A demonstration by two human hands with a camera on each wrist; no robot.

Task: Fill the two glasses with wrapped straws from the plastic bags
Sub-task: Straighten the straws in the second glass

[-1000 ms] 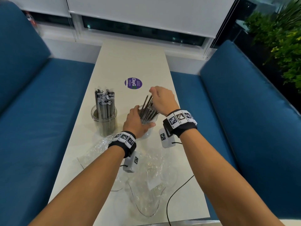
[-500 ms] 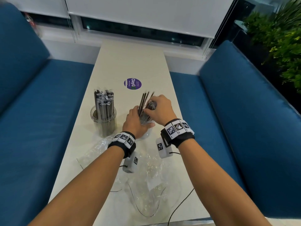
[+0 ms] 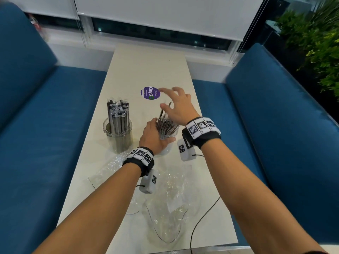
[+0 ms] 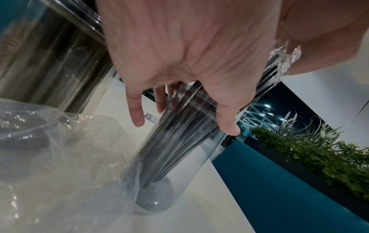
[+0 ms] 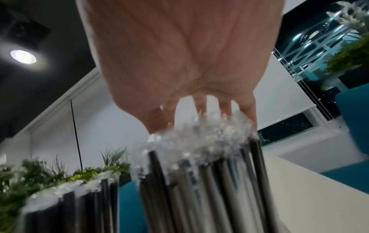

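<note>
Nearest us, empty plastic bags (image 3: 170, 195) lie crumpled across the tabletop (image 3: 146, 66) by its near edge, a black cable (image 3: 201, 215) trailing off that edge. Beyond them our left hand (image 3: 154, 136) curls round the right glass (image 4: 179, 157), which is packed with wrapped straws (image 3: 166, 125). Our right hand (image 3: 178, 107) hovers over their tips, fingers spread, gripping nothing. The left glass (image 3: 118, 136), full, stands just beside, nearer the left edge. Past a purple sticker (image 3: 150, 93) the far end lies bare. Blue benches (image 3: 275, 125) hem both long edges.

Dim, even indoor light; motion-blurred wrist views, bowed wide-angle edges.
</note>
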